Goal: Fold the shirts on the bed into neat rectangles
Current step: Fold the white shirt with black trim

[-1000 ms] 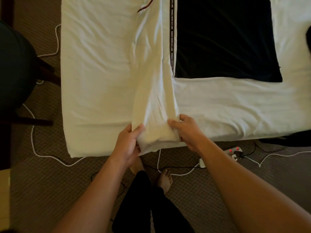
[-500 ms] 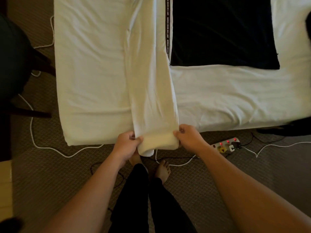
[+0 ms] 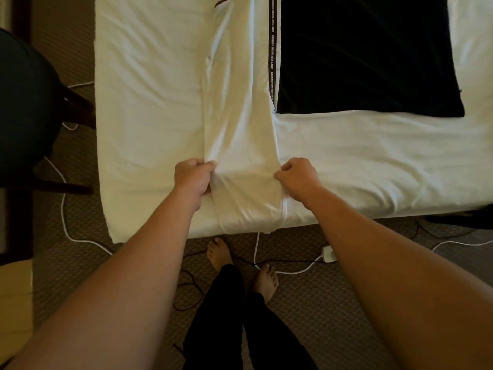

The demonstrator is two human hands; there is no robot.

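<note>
- White shirt lies on the bed as a long narrow strip, sides folded in, running from the far edge of view toward the person.
- Near end of the strip is doubled over; the fold bulges at the bed's near edge, just above the feet.
- Left hand grips the strip's left edge, fingers curled tight with cloth pinched between thumb and fingers.
- Right hand grips the right edge at the same level, fingers curled round the cloth, knuckles up.
- Hands are apart, one on each side of the strip, cloth stretched between them with creases running across.
- Dark printed band runs along the strip's right edge, lettering too small to read.
- Black shirt lies flat on the bed to the right, touching the white strip's right edge, away from both hands.
- Floor: white cable loops by the bed's left corner, white plug block near the right forearm, dark cable by the feet.
- Dark chair stands left of the bed.
</note>
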